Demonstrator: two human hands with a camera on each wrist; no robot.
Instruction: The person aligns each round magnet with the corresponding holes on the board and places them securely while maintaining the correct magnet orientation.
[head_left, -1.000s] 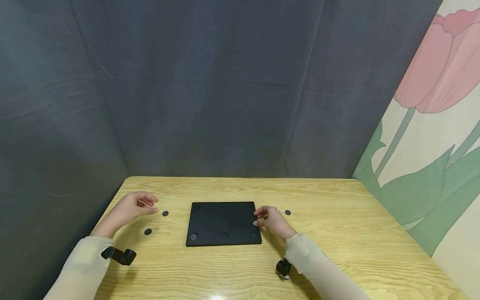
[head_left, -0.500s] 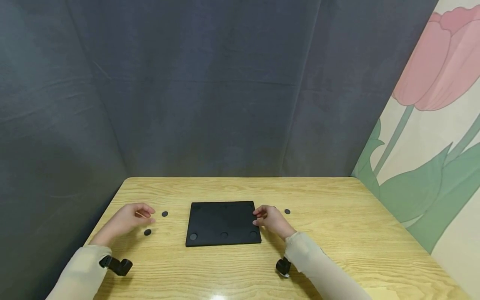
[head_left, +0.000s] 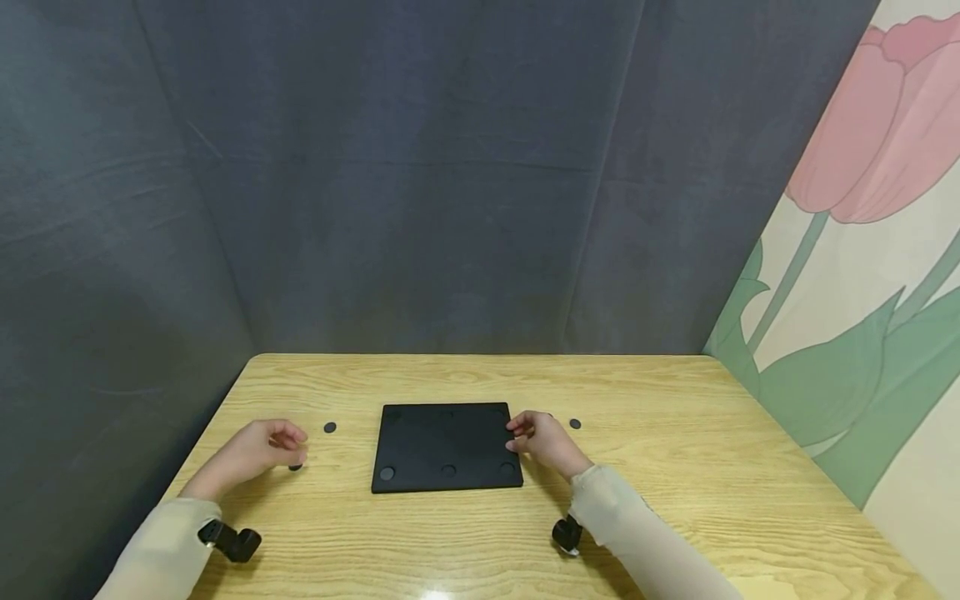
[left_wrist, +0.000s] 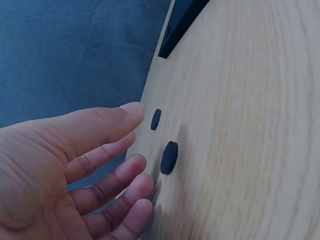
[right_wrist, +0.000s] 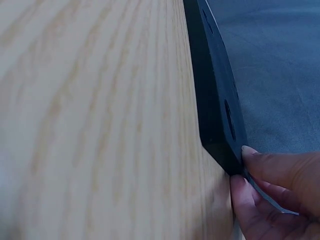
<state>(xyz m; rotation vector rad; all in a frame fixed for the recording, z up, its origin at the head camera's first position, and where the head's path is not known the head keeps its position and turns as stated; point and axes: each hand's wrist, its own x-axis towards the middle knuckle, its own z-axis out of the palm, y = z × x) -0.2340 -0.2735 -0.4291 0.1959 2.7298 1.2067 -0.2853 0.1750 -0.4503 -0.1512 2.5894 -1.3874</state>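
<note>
A black rectangular board with several shallow round recesses lies flat on the table. One dark disc sits at its front left corner. My right hand holds the board's right edge; in the right wrist view one fingertip lies on its top face and another digit lies against its side. Over the table to the left, my left hand is loosely spread and holds nothing. Its fingers overlap a small black disc in the head view, while the left wrist view shows this disc just beyond the fingertips.
A second loose disc lies further back, between the left hand and the board. To the right of the right hand is another disc. Dark curtains hang behind and left of the wooden table.
My left hand has come down and slightly toward me, from beside the discs to over the nearer one. The right hand stays at the board's edge, and the board has not moved.
</note>
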